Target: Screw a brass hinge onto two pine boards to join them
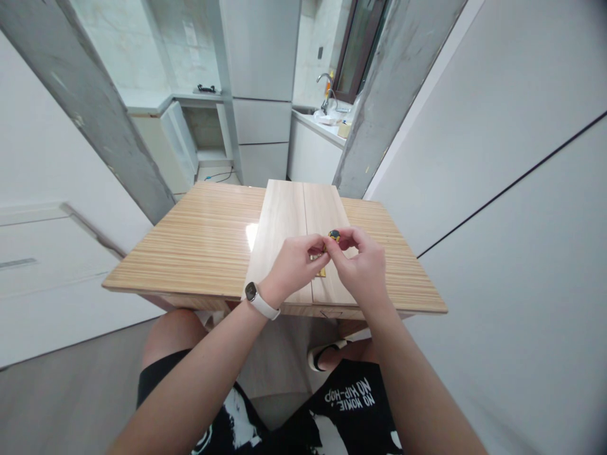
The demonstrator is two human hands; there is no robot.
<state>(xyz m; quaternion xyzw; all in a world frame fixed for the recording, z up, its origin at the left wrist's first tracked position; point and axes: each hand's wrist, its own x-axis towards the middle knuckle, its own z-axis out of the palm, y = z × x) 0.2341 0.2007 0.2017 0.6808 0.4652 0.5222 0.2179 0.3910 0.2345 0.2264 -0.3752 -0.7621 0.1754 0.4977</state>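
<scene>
In the head view both my hands meet above a pale wooden board (pixel 284 221). My right hand (pixel 363 262) pinches a small round black-and-yellow object (pixel 334 235) between thumb and fingers. Touching it at the fingertips is my left hand (pixel 301 259), its thumb and fingers also closed in a pinch; what lies between them is mostly hidden. Beneath the left fingers, a small gold-coloured flat piece (pixel 321 273) rests on the board, partly covered by the hand. The kind of the small object is too small to make out.
The board lies across a striped wooden table (pixel 203 240) close to my knees. Behind the table are a tall grey cabinet (pixel 263 120), a counter with a faucet (pixel 325 85), and an open lower cabinet (pixel 203 129). A white panel (pixel 512 208) stands to the right.
</scene>
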